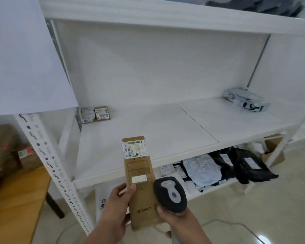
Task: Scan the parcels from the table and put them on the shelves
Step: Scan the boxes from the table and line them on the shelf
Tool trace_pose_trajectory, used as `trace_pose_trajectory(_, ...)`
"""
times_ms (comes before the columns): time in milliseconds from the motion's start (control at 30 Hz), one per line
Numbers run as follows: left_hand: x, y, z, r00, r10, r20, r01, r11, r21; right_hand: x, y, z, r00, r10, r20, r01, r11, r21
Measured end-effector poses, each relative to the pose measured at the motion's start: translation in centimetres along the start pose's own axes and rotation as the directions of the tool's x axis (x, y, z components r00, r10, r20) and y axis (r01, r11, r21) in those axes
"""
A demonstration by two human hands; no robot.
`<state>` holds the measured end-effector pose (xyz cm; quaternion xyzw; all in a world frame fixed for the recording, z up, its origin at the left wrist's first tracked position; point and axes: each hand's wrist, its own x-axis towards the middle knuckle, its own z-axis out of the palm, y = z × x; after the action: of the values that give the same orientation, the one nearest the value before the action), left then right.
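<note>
Left hand (116, 206) pinches the long brown cardboard parcel (141, 182); right hand (173, 217) grips the grey handheld scanner (170, 194) beside it. We should aim at the parcel's white barcode label (135, 149), holding the parcel steady.

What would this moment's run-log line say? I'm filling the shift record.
left hand: holds brown parcel | right hand: holds scanner beside parcel | label: faces up | middle shelf: in front

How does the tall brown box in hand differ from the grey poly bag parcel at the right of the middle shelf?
The brown box is rigid cardboard with flat faces; the grey bag is soft, crumpled plastic. The box is held off the shelf in the left hand, beside the scanner in the right hand; the bag lies on the middle shelf. The box's label faces the camera; no label shows on the bag.
</note>
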<state>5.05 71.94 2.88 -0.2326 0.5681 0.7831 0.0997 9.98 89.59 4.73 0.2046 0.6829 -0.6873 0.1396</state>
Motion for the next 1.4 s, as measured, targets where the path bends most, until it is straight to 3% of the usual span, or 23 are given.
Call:
trace_pose_trajectory(300,6.0,5.5,-3.0,0.972,0.094,-0.217,-0.093,0.996,0.018,7.4,-5.1,6.8,0.987,-0.068,0.143,0.088,0.987,-0.138)
trace_pose_trajectory(533,10.5,10.7,-7.3,0.926,0.288,-0.245,-0.210,0.931,0.300,14.3,-8.8,15.5,0.974,-0.055,0.218,0.070,0.995,-0.064)
trace_pose_trajectory(733,13.4,12.4,-9.7,0.866,0.474,-0.158,-0.266,0.706,0.656,19.4,-10.9,20.8,0.950,0.009,0.311,0.004,0.999,-0.043)
trace_pose_trajectory(867,16.1,12.5,-10.2,0.900,0.380,-0.213,-0.020,0.524,0.852,22.8,-12.0,22.8,0.930,0.081,0.359,-0.017,0.984,-0.178)
trace_pose_trajectory(933,17.4,12.1,-10.4,0.918,0.343,-0.201,0.032,0.441,0.897,24.2,-12.2,23.2,0.907,0.142,0.396,-0.044,0.968,-0.247)
trace_pose_trajectory(1067,18.9,12.6,-10.3,0.903,0.353,-0.244,0.049,0.480,0.876,25.8,-12.4,23.6,0.848,0.269,0.456,-0.186,0.958,-0.219)
trace_pose_trajectory(1200,20.5,13.3,-10.1,0.872,0.392,-0.294,0.114,0.422,0.900,27.1,-12.5,24.3,0.839,0.241,0.488,-0.175,0.969,-0.177)
trace_pose_trajectory(1400,22.5,13.7,-10.3,0.868,0.414,-0.273,0.035,0.497,0.867,27.9,-12.2,24.1,0.858,0.192,0.476,-0.150,0.981,-0.125)
